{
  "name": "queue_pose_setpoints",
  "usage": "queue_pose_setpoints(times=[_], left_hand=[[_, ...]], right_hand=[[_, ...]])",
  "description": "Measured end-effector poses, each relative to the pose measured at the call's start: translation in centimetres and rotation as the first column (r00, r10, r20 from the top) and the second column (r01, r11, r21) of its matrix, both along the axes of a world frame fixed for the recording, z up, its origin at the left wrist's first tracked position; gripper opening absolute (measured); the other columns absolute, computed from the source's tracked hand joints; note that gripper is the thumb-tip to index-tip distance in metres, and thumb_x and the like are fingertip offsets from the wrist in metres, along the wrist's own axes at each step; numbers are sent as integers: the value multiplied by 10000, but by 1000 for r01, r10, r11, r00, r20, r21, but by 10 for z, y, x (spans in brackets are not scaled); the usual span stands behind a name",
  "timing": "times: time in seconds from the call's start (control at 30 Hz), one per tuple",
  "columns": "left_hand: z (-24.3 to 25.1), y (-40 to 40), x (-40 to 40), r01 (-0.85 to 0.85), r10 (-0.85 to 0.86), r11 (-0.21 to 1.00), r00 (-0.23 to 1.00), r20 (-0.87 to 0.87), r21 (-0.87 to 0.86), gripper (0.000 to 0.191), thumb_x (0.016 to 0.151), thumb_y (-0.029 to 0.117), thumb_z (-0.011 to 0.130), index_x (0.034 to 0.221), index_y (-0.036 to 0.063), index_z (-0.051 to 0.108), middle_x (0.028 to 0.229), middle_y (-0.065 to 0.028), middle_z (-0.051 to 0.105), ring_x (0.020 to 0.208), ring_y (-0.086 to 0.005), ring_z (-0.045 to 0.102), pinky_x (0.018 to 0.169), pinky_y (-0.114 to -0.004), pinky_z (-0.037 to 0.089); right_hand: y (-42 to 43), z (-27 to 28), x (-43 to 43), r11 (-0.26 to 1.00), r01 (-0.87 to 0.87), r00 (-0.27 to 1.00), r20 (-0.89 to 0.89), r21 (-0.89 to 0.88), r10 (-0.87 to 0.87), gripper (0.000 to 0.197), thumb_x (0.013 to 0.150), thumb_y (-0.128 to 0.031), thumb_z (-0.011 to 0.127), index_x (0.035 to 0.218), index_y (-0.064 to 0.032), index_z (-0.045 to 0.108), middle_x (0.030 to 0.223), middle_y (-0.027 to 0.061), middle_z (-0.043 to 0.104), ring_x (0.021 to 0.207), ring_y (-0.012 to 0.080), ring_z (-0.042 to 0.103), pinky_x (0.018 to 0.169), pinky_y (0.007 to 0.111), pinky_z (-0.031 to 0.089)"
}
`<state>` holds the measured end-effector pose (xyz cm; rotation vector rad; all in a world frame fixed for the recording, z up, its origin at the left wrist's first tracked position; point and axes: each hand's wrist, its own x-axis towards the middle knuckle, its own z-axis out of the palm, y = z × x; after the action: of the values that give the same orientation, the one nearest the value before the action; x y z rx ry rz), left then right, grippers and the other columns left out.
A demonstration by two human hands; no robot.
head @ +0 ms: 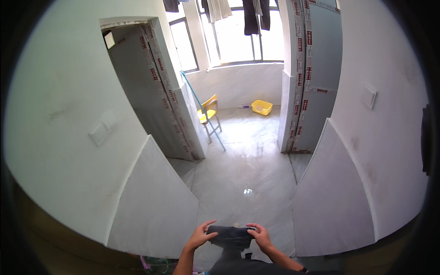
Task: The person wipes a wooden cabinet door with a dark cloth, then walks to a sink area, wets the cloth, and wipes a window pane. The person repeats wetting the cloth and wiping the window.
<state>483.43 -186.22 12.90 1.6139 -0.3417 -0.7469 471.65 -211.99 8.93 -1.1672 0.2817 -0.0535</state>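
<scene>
A dark folded piece of cloth (229, 233), perhaps a garment, is stretched sideways in front of my body at the bottom of the view. My left hand (199, 236) grips its left end, thumb on the near side and fingers behind. At the opposite end, my right hand (260, 235) pinches the cloth between thumb and fingers. Part of the cloth hangs below the hands, above the grey tiled floor (240, 178). My dark clothing shows just beneath it.
Ahead, a light blue pole (201, 106) leans by a yellow chair (208, 110). A yellow plastic basin (262, 108) sits beneath the window. Clothes (252, 17) hang above. Doorways with taped frames (161, 82) flank the passage. Pink and green items (154, 263) lie low at left.
</scene>
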Motion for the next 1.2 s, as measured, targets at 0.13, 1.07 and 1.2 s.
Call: queue_pose_setpoints(times=[0.13,1.07,1.2], left_hand=[[-7,-49,90,-49,86,940,991,97,-338,519,855,24,727,1342,1,546,1273,-106,620,1130,-156,595,964,-284,470],[-4,-266,537,-105,85,994,943,323,42,329,875,20,694,1198,-14,642,1171,-82,670,1080,-140,602,958,-269,456],[75,-311,633,-73,258,947,756,602,-314,280,896,-23,643,1175,-12,636,1239,-144,648,1169,-180,575,1039,-301,411]], right_hand=[[-32,25,81,962,145,984,137,-232,-116,246,893,-59,669,1138,-32,672,774,-54,585,629,9,452,566,190,367],[-220,40,542,713,448,867,70,-539,-493,162,928,-116,658,1056,-17,664,668,-26,572,554,43,442,505,242,379],[-276,87,629,710,619,742,546,-336,-389,83,964,-69,612,1031,-22,629,784,-20,555,689,52,476,667,218,408]])
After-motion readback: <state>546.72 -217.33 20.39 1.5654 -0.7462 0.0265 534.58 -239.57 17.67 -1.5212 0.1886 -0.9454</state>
